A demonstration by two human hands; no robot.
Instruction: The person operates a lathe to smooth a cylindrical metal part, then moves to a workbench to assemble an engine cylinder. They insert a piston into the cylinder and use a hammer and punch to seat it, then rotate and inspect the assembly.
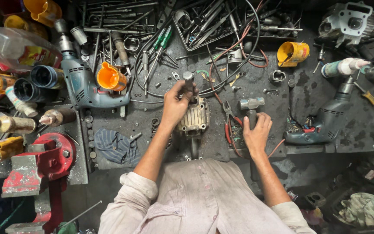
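Two hands, left hand point(176, 104) gripping steel rod point(188, 80), right hand point(256, 132) on hammer point(251, 106)

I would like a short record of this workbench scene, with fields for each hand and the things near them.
left hand: holds a grey metal rod upright on the finned grey metal engine part
right hand: grips the handle of a steel-headed hammer, head resting on the bench
between hands: red-handled pliers
left side: red bench vise, blue electric drill
right side: second blue drill
surface: dark oily workbench
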